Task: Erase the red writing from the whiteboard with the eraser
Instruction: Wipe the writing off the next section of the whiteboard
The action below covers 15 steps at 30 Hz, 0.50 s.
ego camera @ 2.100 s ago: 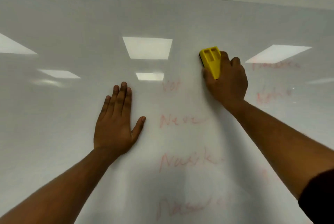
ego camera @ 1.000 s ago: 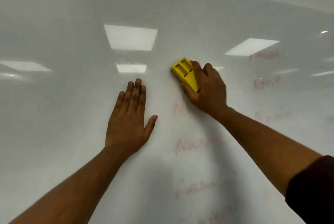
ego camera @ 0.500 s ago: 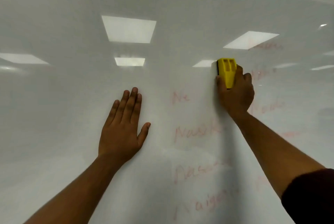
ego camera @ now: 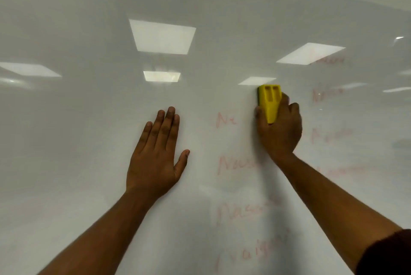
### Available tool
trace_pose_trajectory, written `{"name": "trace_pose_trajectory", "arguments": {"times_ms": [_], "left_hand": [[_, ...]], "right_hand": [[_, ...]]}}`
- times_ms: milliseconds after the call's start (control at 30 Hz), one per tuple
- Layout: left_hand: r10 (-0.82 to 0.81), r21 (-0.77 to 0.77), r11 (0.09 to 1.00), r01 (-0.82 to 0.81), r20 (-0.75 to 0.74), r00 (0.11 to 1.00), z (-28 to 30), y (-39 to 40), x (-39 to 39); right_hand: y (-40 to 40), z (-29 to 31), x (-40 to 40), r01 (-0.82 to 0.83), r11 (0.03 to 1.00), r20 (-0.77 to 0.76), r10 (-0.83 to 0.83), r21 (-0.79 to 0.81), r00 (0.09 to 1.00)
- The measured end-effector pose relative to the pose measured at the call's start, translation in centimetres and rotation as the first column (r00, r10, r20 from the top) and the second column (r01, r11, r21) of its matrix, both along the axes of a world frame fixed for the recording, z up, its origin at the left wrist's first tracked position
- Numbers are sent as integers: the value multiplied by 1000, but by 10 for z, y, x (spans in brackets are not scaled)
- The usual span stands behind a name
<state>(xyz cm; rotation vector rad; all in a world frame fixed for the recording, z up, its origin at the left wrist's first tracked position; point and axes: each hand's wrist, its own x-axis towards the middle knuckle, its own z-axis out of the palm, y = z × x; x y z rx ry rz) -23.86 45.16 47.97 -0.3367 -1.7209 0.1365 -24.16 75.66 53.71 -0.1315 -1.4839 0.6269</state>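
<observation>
Whiteboard (ego camera: 66,163) fills nearly the whole view; its glossy face mirrors the ceiling light panels (ego camera: 162,37), so the faint marks are hard to read. Red writing (ego camera: 225,119) runs in a column down the middle of the board toward its bottom edge, with a second, paler column (ego camera: 329,134) nearer the right edge. Top word of the middle column is cut short: only its first letters show, and the stretch between them and the eraser looks wiped.

Your left hand (ego camera: 155,161) lies flat on bare board left of the middle column, fingers together and pointing up, thumb out, holding nothing. Judgement: it braces you against the board while you press, and it sits clear of the ink so it won't smear.

Your right hand (ego camera: 280,128) has its grip clamped on the eraser (ego camera: 270,101), thumb on the left flank, fingers round the right. Yellow body stands upright, dark pad edge against the board, at the right end of the top word, between the two columns. Holding it low on the body leaves the upper part free and lets the palm push it flat.

Judgement: early in the job. Every lower row and the right column remain.
</observation>
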Motion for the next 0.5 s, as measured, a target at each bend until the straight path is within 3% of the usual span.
{"name": "trace_pose_trajectory", "arguments": {"times_ms": [67, 100, 133, 167, 233, 300, 367, 433, 500], "left_hand": [[-3, 1, 1000, 3, -19, 1000, -1, 0, -1], [-3, 2, 1000, 3, -29, 1000, -1, 0, -1], [-3, 2, 1000, 3, -34, 999, -1, 0, -2], [-2, 1, 1000, 2, -36, 999, 0, 0, -3], [2, 4, 1000, -1, -35, 999, 0, 0, -4], [1, 4, 1000, -1, -35, 999, 0, 0, -5], [1, -1, 1000, -1, -36, 999, -1, 0, -5], [10, -5, 1000, -10, -50, 999, 1, 0, -6], [10, -19, 1000, -11, -61, 998, 3, 0, -7]], "right_hand": [[-22, -25, 1, 69, 892, -73, -41, 447, 997], [-23, -27, 0, 91, 825, -84, -53, 559, 995], [-19, -20, -1, 90, 816, -76, -56, 572, 996], [-15, -10, -3, 80, 871, -58, -59, 484, 997], [-12, 15, -4, 17, 988, -3, -17, 154, 1000], [-24, 26, -2, 6, 1000, 10, -5, -24, 1000], [-47, 15, -1, 22, 989, -41, -16, 143, 999], [-66, -7, 0, 45, 897, -82, -9, 440, 997], [-59, -7, 2, 68, 788, -86, -19, 612, 996]]}}
